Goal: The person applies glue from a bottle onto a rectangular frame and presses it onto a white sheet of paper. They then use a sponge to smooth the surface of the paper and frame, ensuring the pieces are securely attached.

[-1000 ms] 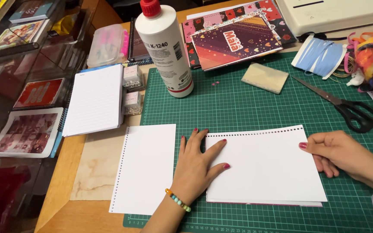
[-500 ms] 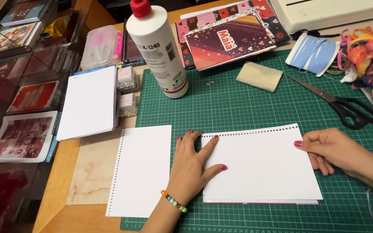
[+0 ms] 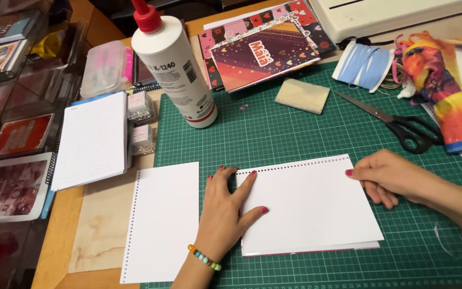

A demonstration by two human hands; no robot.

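A white punched sheet (image 3: pixel 311 206) lies on a pink-edged cover on the green cutting mat (image 3: pixel 316 128). My left hand (image 3: pixel 228 206) presses flat on the sheet's left edge, fingers spread, a beaded bracelet on the wrist. My right hand (image 3: pixel 389 176) rests at the sheet's upper right corner, fingers curled, touching its edge. A second white punched sheet (image 3: pixel 164 219) lies to the left of my left hand, partly off the mat.
A big white glue bottle with red cap (image 3: pixel 172 67) stands at the mat's far left. Black scissors (image 3: pixel 402 126), a beige sponge block (image 3: pixel 302 96), blue ribbon (image 3: pixel 364 64), colourful cloth (image 3: pixel 445 91), a spiral notepad (image 3: pixel 92 139) and patterned covers (image 3: pixel 263 51) surround the mat.
The view has shifted slightly. Both hands stay on the white sheet; my left hand has slid a little toward its left edge.
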